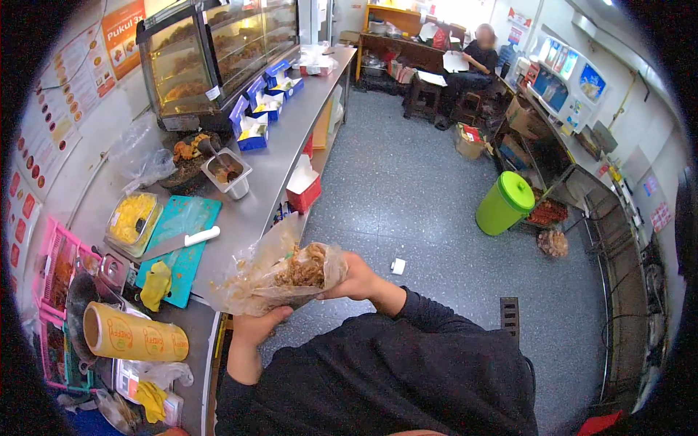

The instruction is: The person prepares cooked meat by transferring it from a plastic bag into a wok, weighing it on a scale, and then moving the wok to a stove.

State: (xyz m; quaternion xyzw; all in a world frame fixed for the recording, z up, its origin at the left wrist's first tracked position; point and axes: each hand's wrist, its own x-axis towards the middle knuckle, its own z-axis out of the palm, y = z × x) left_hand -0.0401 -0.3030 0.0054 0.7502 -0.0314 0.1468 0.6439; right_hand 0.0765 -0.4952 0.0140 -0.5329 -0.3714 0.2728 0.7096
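A clear plastic bag (245,272) of brown, crumbly food, possibly fried crumbs (305,267), is held in front of my body at the counter's edge. My left hand (256,327) grips its lower left side, with the thumb along the plastic. On the other side my right hand (354,280) clasps the bag's right end; its fingertips are partly hidden. Left of the bag, a white-handled knife (202,235) lies across a turquoise cutting board (182,261). A yellow cloth (156,284) rests on the board's near end.
The steel counter (305,98) carries three open blue boxes (253,131), a metal food pan (229,174), a tub of yellow food (132,218) and a wrap roll (136,332). A glass display case (180,65) stands behind. A green bin (504,204) stands rightward; a person (482,60) sits far back.
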